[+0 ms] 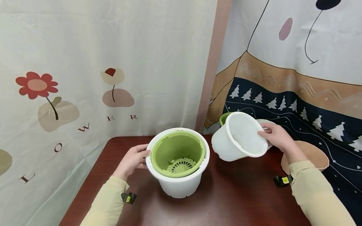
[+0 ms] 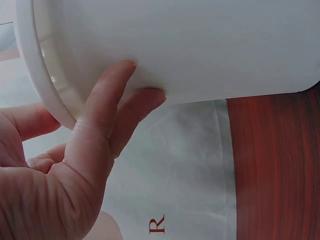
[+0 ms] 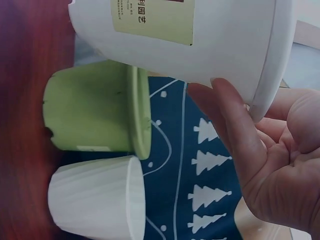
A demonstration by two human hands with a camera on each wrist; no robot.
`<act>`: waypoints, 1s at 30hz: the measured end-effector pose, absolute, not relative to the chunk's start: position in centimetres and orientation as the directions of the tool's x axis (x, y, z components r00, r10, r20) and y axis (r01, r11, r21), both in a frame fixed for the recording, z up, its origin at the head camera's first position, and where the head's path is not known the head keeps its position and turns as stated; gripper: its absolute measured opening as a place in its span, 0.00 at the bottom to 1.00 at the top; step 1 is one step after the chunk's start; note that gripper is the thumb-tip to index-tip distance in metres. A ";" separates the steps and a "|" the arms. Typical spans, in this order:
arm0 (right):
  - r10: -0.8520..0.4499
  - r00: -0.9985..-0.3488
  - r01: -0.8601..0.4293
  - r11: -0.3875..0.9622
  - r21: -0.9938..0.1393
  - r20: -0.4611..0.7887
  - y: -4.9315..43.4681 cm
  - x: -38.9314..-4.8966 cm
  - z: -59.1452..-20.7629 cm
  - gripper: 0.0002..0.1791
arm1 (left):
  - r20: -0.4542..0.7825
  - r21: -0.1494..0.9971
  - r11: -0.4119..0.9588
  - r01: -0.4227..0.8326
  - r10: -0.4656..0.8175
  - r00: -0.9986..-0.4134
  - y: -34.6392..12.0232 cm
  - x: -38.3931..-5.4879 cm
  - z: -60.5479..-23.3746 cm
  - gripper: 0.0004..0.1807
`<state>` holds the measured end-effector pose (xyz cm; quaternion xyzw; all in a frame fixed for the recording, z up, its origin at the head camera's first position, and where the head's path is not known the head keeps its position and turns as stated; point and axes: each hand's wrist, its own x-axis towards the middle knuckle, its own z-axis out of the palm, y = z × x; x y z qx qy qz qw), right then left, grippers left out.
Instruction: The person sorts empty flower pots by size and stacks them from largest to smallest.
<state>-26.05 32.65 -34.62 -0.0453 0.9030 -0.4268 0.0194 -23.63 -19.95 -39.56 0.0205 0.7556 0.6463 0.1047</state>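
Note:
In the head view, a white flowerpot point(image 1: 181, 187) stands upright on the table with a green slotted flowerpot point(image 1: 177, 150) nested inside it. My left hand point(image 1: 133, 160) grips its rim at the left side; the left wrist view shows the fingers point(image 2: 102, 95) against the outer wall and the thumb near the rim. To the right, a second white flowerpot point(image 1: 246, 135) is tilted, its mouth towards me. My right hand point(image 1: 275, 135) holds it by the rim, with fingers point(image 3: 235, 110) on the outside, near a yellowish label point(image 3: 155, 20). Its base appears raised off the table.
Behind the tilted pot are a green flowerpot point(image 3: 92, 107) and a white ribbed pot point(image 3: 95, 200), side by side. A peach-coloured pot point(image 1: 311, 153) stands at the right, partly behind my right forearm. Printed curtains point(image 1: 158, 69) hang along the back of the dark red table point(image 1: 226, 201).

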 end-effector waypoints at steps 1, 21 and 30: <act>-0.100 -0.995 -0.069 0.629 -0.775 0.007 32.6 -26.1 -34.4 0.28 | -0.132 0.981 0.164 -0.105 0.166 -0.977 -19.9 -23.6 -39.5 0.27; -0.086 -0.995 -0.088 0.654 -0.751 0.041 30.7 -26.8 -29.8 0.27 | -0.129 0.982 0.161 -0.102 0.167 -0.978 -19.9 -23.6 -39.4 0.27; -0.106 -0.992 -0.117 0.644 -0.756 0.063 29.2 -27.1 -28.7 0.28 | -0.127 0.982 0.158 -0.100 0.168 -0.978 -19.9 -23.6 -39.4 0.26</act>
